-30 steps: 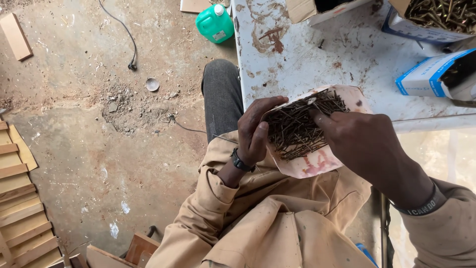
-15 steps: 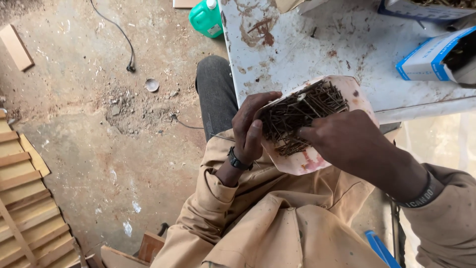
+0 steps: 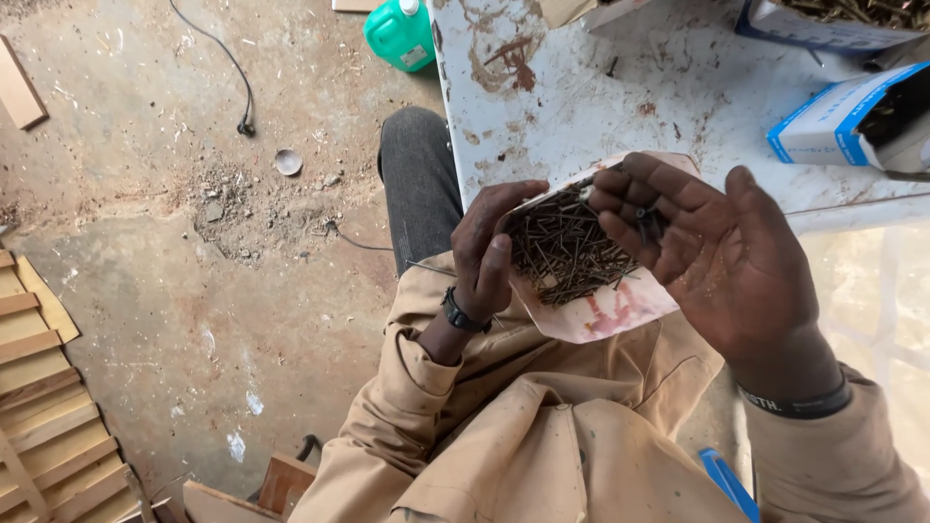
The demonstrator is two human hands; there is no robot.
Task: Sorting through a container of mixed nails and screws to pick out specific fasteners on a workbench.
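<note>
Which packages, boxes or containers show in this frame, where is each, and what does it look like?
Torn box: held in left hand, pale with red marks, full of dark nails.
Blue-and-white box: right on the white table, open.
Top box: table's top right, holds nails.
Green jug: floor, top centre, white cap.

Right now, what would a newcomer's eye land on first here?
A torn paper packet heaped with dark nails, centre frame, held from the side by the left hand. The right hand is open over it, a few nails in its fingers. Behind is a stained white table with blue boxes.
</note>
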